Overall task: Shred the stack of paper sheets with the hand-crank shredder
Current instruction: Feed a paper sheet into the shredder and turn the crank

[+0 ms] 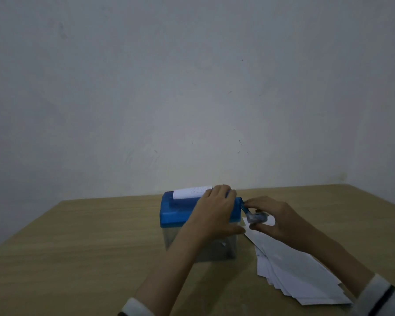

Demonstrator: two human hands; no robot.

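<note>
A hand-crank shredder [180, 213] with a blue lid and a clear bin stands in the middle of the wooden table. A white paper sheet [191, 192] stands in the slot on its lid. My left hand [217, 209] lies over the right end of the lid, fingers curved over its top and thumb down the front. My right hand [276, 221] pinches the grey knob of the crank handle [255, 218] at the shredder's right side. A fanned stack of white paper sheets [292, 272] lies on the table right of the shredder, partly under my right forearm.
The wooden table [89, 247] runs to a plain pale wall at the back. Its right edge slopes down at the far right. A few paper shreds show inside the clear bin [221, 244].
</note>
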